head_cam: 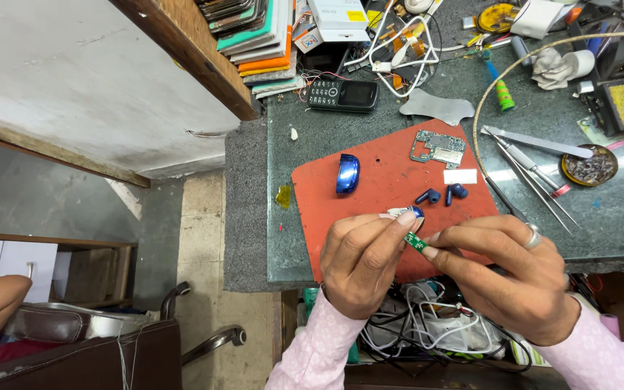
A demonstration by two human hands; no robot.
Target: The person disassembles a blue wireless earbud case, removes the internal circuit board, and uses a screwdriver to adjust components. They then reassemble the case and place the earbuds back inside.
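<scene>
Holding a small green circuit board (415, 241) between both hands, we seem to be midway through taking a blue earbud case apart. Our left hand (361, 263) is closed, with thumb and forefinger pinching a white-and-blue case piece (406, 212) at the top end of the board. Our right hand (508, 278) is also closed, its fingertips nipping the board's lower end. The board sits just above the near edge of the red work mat (384, 188), at about six o'clock on it.

As we judge it, the opening is done: a blue case shell (347, 174) lies apart at nine o'clock on the mat, and two dark blue earbuds (443, 194) rest near its centre, just beyond our fingers. Freeing or refitting the board looks like what is left; we cannot tell whether it is still joined to the white piece.

At one o'clock on the mat lies a larger bare phone board (438, 149), with a white label strip (460, 176) just below it. Off the mat, at three o'clock, tweezers and metal tools (536, 167) fan out beside a round tin (589, 166). A black keypad phone (342, 94) sits at eleven o'clock on the grey bench (254, 217). Nothing blocks our hands; the earbuds are the closest loose items.
</scene>
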